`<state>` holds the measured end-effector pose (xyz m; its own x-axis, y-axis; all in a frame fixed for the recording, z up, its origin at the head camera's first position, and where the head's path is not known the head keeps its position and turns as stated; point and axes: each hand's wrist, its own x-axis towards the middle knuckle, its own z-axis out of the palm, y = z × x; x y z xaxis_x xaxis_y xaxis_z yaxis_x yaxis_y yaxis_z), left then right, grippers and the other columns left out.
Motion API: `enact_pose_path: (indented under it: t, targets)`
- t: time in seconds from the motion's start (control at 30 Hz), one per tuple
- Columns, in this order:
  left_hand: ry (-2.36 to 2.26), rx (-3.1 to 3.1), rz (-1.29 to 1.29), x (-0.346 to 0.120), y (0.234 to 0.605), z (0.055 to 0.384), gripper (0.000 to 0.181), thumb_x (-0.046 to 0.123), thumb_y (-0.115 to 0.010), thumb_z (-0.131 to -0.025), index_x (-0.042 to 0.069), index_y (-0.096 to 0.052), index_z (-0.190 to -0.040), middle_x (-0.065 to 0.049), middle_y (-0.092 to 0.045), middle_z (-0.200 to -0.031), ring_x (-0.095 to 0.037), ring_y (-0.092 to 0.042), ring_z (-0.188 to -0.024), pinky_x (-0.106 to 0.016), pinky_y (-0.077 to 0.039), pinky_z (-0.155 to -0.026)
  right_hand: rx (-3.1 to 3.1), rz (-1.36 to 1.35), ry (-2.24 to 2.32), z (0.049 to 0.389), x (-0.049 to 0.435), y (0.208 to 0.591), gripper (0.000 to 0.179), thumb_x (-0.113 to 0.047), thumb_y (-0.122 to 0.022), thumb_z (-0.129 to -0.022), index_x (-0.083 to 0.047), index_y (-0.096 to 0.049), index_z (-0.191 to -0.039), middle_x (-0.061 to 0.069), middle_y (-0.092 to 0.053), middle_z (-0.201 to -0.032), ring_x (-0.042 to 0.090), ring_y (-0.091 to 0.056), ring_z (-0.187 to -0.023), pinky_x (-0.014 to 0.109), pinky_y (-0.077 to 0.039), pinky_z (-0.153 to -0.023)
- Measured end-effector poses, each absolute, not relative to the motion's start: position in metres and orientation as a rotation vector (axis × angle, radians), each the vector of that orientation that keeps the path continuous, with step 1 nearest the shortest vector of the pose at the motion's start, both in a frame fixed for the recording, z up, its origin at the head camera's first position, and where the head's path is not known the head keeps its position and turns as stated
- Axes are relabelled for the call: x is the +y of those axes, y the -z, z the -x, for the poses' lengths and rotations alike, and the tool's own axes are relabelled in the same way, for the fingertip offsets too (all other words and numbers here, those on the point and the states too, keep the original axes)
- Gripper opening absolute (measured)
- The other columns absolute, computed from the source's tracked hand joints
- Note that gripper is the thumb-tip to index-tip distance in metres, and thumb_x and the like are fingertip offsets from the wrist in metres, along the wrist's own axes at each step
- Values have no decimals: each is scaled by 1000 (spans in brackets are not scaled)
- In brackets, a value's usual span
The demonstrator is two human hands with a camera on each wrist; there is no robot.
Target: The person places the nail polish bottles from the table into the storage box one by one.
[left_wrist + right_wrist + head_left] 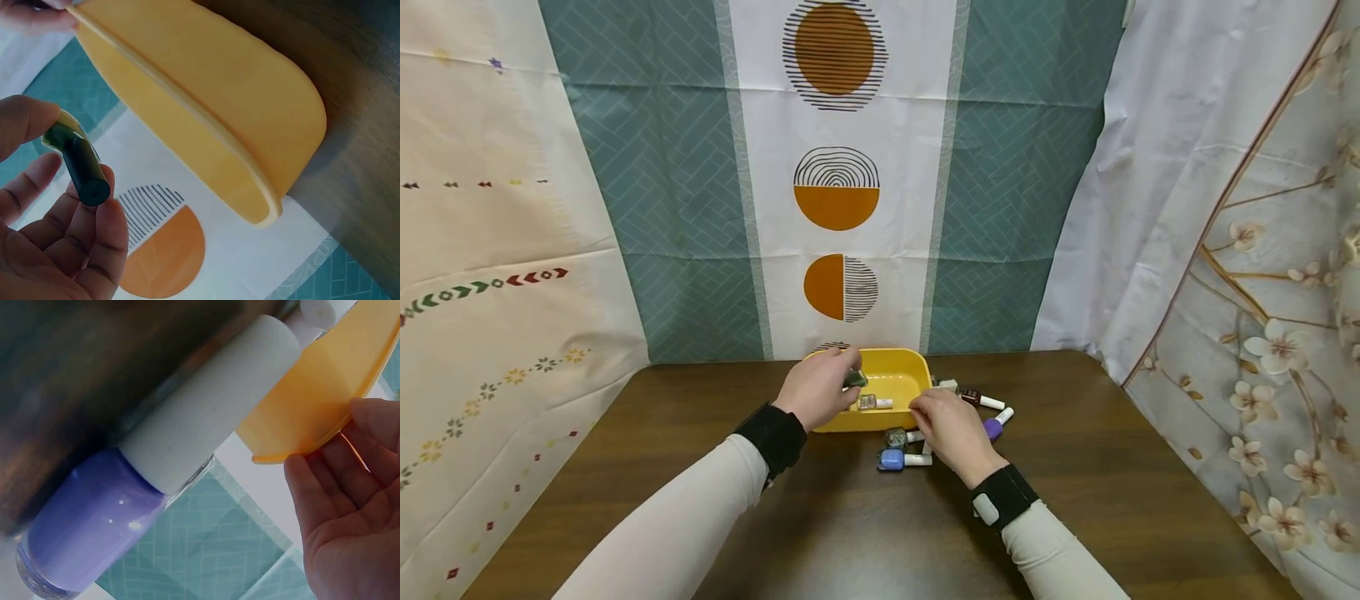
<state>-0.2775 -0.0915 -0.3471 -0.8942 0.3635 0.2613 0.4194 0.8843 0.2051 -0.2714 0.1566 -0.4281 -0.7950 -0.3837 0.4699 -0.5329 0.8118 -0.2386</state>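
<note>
My left hand [820,390] holds a dark green nail polish bottle [854,378] with a black cap over the left part of a yellow bin [857,422]. In the left wrist view the bottle [65,132] is between thumb and fingers, its cap [89,175] toward the camera. The right hand [953,433] pinches the bin's rim at its front right corner, thumb and fingertips on the edge in the right wrist view. Inside the bin lies a glittery nail polish bottle [868,402] with a white cap. Part of the bin's left side is hidden behind the left hand.
Outside the bin, a blue bottle [891,459] and a dark glittery bottle [896,437] lie in front. On the right are a dark brown bottle [970,397] and a purple bottle [992,429], both white-capped. Patterned curtains [835,208] hang behind the wooden table [820,533].
</note>
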Motion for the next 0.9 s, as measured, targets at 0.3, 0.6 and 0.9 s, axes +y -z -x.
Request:
enact_pose_path:
  t: [0.3,0.6,0.9]
  targets:
    - [405,-2920,493,-87,361,305,29,21,-88,-97,12,-68,-116,-5,-71,-102,-25,-63,-89,-44,-60,-88,-2581,-707,-502,271,158,430,9,-13,-84,-100,-9,-83,-108,3,-77,-105,24,-71,-101,45,-62,-96]
    - [434,-2952,481,-83,374,320,26,18,-88,-97,12,-67,-111,-3,-71,-97,-23,-62,-84,-41,-58,-83,-2586,-706,-499,272,158,430,10,-14,-84,-100,-9,-83,-109,3,-77,-106,25,-71,-102,46,-61,-97]
    - [432,-2960,459,-88,385,329,23,18,-88,-98,12,-68,-108,-3,-70,-93,-24,-61,-83,-43,-57,-83,-2602,-696,-474,273,158,430,11,-15,-84,-101,-10,-83,-111,3,-78,-108,24,-71,-104,45,-61,-99]
